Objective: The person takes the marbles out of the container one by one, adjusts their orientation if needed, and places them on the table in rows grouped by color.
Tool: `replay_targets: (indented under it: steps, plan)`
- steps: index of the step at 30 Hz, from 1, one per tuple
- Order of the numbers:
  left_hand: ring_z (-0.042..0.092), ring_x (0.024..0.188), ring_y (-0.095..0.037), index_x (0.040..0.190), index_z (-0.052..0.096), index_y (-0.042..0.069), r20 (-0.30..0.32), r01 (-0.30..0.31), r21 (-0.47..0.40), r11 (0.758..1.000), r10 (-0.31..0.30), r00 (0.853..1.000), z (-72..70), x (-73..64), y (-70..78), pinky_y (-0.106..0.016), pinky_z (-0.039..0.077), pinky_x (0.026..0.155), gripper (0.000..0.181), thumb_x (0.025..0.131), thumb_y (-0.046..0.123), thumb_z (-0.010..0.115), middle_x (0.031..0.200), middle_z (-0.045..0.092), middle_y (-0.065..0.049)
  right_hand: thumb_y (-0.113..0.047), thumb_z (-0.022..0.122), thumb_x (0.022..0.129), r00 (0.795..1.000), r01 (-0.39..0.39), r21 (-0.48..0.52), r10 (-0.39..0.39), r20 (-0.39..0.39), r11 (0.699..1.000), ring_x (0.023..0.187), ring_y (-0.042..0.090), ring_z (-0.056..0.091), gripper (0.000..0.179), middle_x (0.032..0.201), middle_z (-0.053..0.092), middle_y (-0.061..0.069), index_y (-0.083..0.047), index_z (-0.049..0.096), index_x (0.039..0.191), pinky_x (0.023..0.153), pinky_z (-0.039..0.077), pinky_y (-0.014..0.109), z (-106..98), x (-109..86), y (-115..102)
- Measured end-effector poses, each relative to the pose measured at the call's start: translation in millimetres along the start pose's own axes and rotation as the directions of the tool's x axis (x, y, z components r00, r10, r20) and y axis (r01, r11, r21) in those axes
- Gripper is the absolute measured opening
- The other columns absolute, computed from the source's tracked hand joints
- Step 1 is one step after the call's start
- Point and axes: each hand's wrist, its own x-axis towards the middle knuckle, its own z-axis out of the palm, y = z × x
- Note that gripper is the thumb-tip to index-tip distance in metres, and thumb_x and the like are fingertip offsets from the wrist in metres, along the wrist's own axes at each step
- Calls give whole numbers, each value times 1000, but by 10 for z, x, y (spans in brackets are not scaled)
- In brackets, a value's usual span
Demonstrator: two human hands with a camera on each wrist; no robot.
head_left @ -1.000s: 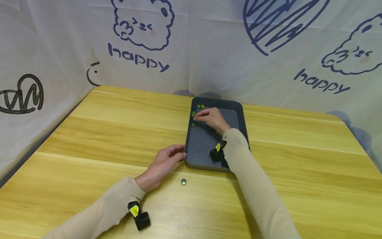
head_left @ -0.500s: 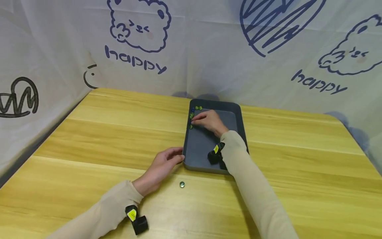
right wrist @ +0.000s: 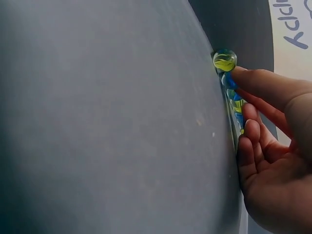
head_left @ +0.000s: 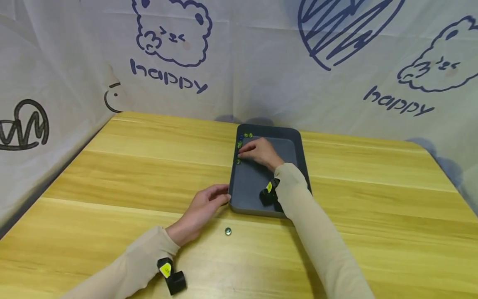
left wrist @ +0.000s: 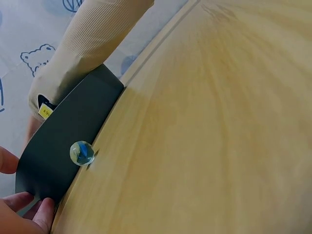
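A dark grey tray (head_left: 246,187) lies on the table. Inside it my right hand (head_left: 263,152) reaches to the left wall. There, thumb and fingertip pinch a blue marble (right wrist: 228,81), best seen in the right wrist view. Touching it is a yellow-green marble (right wrist: 224,60); more marbles (right wrist: 237,105) line the wall, partly behind the fingers. My left hand (head_left: 199,209) rests loosely curved fingers (left wrist: 44,214) against the tray's near left corner. A clear marble (head_left: 228,231) with blue inside sits on the wood in front of the tray.
Yellow-green marbles (head_left: 250,135) stand at the tray's far left corner. The wooden table (head_left: 112,174) ends at white cloth (head_left: 257,74) with drawings. Each sleeve carries a small black camera (head_left: 175,282).
My right hand has slid a little toward me along the tray's left wall, and the nearest yellow-green marble has shifted the same way. The left hand stays at the corner.
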Motion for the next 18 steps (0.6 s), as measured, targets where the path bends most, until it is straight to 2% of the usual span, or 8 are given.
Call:
replay_targets:
  steps: [8,18]
  plan:
    - [50,121,-26,131,56,-4,-1,-2,5,1000,2,1000,-5,-10,6,-42,39,104,39,94,10,57,129,58,-15,-20,73,88,1000,1,-30,0,24,1000,101,24,60,22,108,69,8,-6,75,104,87,49,38,8,3,-12]
    - [50,121,-26,132,55,-4,5,7,0,1000,-7,1000,-8,-16,10,-42,40,104,40,94,11,57,129,57,-15,-21,73,87,1000,-1,54,1,-7,999,94,23,60,22,106,68,9,-5,75,103,79,48,35,2,9,22]
